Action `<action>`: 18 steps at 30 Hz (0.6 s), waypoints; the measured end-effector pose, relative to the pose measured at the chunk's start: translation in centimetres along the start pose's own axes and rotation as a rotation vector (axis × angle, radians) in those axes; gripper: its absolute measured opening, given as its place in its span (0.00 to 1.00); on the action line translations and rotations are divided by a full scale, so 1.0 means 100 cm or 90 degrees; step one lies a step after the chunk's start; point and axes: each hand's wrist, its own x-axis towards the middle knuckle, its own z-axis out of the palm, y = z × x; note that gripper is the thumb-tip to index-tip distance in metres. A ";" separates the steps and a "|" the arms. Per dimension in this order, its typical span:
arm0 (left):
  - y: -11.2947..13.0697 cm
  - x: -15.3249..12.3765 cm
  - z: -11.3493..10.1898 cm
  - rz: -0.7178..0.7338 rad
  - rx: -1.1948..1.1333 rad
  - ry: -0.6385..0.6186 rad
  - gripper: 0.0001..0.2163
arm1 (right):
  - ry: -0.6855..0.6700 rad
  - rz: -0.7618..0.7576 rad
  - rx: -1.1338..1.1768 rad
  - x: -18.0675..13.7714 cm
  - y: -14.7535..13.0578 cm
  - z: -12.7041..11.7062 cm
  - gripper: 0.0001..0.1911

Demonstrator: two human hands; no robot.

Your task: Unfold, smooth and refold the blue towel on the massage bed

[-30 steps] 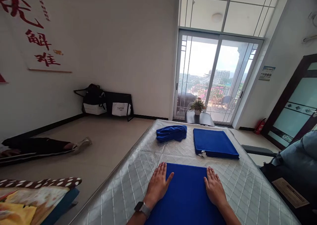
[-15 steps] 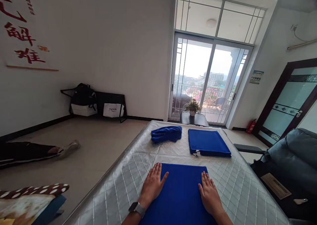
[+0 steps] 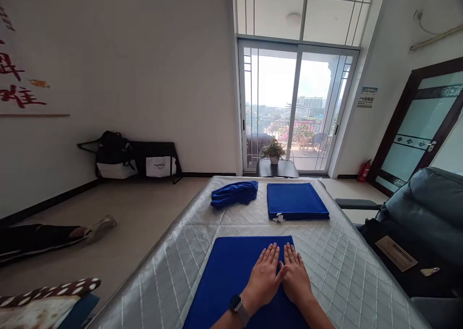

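A flat, folded blue cloth (image 3: 224, 276) lies in front of me on the silver quilted table cover (image 3: 155, 276). My left hand (image 3: 265, 273), with a watch on its wrist, rests palm down on the right part of the cloth, fingers stretched out. Beside it my right hand (image 3: 294, 273) lies flat along the cloth's right edge, and the two thumbs meet. Farther back sit a crumpled blue cloth (image 3: 235, 194) on the left and a neat stack of folded blue cloths (image 3: 297, 199) with white tags on the right.
A dark armchair (image 3: 423, 213) stands right of the table. Beyond the far edge, a chair (image 3: 277, 169) bears a potted plant (image 3: 274, 153). At left are a person's outstretched leg (image 3: 43, 239) and a polka-dot cushion (image 3: 50, 290).
My left hand has moved from the cloth's left edge across to the right, beside my right hand. The view has turned slightly to the right.
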 end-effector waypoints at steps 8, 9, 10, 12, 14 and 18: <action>-0.024 -0.019 0.007 -0.055 0.032 0.000 0.32 | 0.018 0.013 0.017 0.003 0.002 0.003 0.33; -0.037 -0.026 0.004 -0.079 0.044 -0.001 0.33 | 0.020 0.019 0.023 0.004 0.002 0.004 0.33; -0.052 -0.034 0.000 -0.106 0.058 0.000 0.33 | 0.020 0.022 0.028 0.004 0.002 0.004 0.34; -0.083 -0.052 -0.008 -0.158 0.089 0.008 0.33 | 0.020 0.021 0.029 0.005 0.002 0.005 0.34; -0.112 -0.069 -0.014 -0.198 0.118 0.024 0.32 | 0.018 0.021 0.026 0.005 0.002 0.005 0.34; -0.149 -0.092 -0.018 -0.237 0.156 0.062 0.32 | 0.014 0.022 0.018 0.005 0.003 0.007 0.35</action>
